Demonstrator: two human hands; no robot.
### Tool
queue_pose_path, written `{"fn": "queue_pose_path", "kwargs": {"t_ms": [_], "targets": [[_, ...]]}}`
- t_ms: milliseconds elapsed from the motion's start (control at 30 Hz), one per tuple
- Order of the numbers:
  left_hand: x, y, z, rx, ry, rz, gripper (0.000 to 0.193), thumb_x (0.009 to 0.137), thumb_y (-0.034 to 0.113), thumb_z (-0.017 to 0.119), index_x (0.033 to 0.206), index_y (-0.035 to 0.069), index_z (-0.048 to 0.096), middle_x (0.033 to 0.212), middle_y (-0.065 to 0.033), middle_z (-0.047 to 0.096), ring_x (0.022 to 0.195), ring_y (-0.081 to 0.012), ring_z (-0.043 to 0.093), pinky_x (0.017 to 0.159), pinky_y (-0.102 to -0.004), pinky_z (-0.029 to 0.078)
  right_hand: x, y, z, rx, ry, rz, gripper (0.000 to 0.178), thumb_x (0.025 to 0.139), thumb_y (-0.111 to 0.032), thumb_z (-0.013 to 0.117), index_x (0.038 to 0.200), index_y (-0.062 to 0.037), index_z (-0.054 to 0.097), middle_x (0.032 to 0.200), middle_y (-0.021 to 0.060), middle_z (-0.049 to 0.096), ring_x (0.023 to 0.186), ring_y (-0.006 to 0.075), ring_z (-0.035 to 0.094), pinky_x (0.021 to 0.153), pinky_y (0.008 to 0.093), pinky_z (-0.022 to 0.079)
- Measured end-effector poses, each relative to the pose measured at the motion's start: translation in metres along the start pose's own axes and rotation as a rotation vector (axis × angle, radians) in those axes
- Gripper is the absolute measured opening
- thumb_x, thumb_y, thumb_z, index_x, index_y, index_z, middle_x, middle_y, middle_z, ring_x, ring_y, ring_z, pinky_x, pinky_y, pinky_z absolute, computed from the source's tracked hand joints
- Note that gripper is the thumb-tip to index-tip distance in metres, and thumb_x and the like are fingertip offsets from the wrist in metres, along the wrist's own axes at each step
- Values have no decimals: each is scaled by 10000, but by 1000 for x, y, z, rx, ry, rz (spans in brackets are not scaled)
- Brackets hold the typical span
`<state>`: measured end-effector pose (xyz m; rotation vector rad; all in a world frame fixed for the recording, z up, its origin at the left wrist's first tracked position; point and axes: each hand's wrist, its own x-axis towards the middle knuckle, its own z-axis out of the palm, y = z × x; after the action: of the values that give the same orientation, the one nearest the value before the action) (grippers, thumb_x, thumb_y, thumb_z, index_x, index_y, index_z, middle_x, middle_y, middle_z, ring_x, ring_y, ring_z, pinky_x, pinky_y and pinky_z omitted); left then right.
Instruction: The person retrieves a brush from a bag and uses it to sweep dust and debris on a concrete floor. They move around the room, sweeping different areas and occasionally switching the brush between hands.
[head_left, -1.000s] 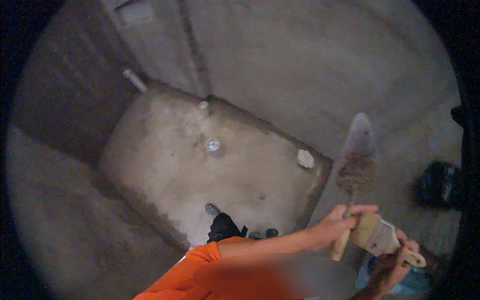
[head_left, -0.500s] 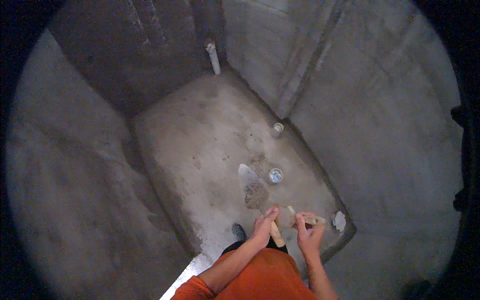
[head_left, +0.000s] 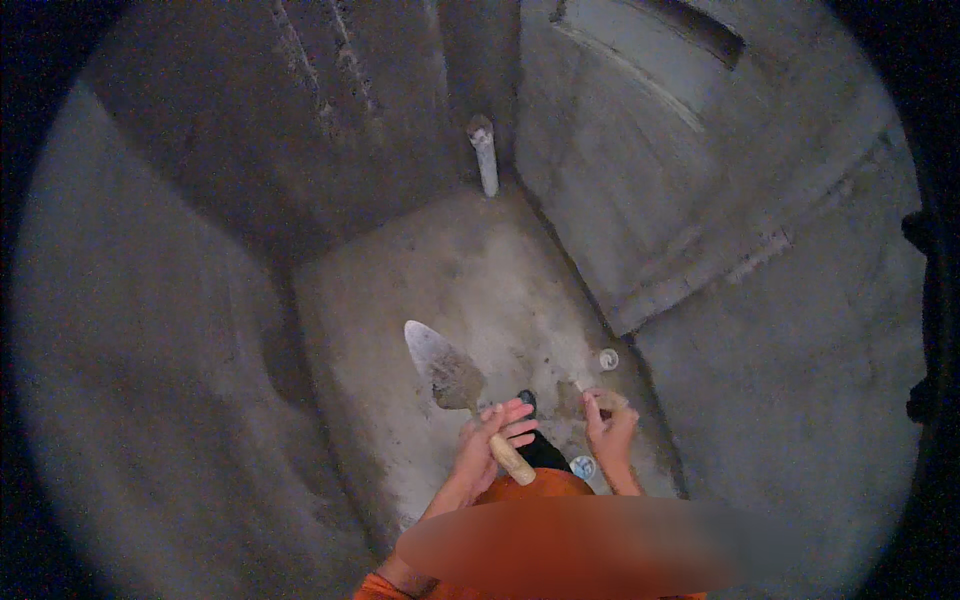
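A pointed masonry trowel (head_left: 430, 352), its blade smeared with grey mortar, points up and to the left over the floor. My left hand (head_left: 482, 450) holds it, thumb over the wooden handle (head_left: 513, 460) and the other fingers stretched out to the right. My right hand (head_left: 612, 432) is closed, with fingers bent, on a small flat tool (head_left: 579, 384) with a pale edge. Its shape is mostly hidden by the fingers and dim light. The two hands are apart. Low beside my right forearm is a round opening (head_left: 583, 467) with something bluish inside.
Bare grey cement walls (head_left: 180, 330) rise around the narrow floor (head_left: 400, 260). A pale upright pipe (head_left: 486, 165) stands by the far corner. A short round pipe end (head_left: 609, 359) sits near the right wall. A recessed slot (head_left: 700, 30) runs across the upper right wall.
My hands have moved apart. The trowel has swung to the left and my left fingers have straightened. The view has shifted, so the pipes and bluish opening appear elsewhere.
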<state>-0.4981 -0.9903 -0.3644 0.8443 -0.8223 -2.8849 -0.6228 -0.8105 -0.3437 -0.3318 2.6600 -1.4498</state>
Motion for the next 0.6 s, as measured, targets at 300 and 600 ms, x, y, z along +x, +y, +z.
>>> {"fn": "queue_pose_path", "kwargs": {"t_ms": [300,600], "targets": [[161,198,-72,124,579,193,278,943,123,624,1192,2,643,916,-85,671,583,-165,618,531,-290,515,266,-33,171,381,-689,352,199,904,-137,725,1073,-37,696,849,52,686,732,138,663,616,295,574],[323,280,-339,806,804,45,314,801,289,820,823,78,589,656,-43,600,452,-153,536,436,-313,442,426,4,385,179,-640,515,268,882,-136,736,1131,-45,693,908,76,688,770,153,661,608,300,572]]}}
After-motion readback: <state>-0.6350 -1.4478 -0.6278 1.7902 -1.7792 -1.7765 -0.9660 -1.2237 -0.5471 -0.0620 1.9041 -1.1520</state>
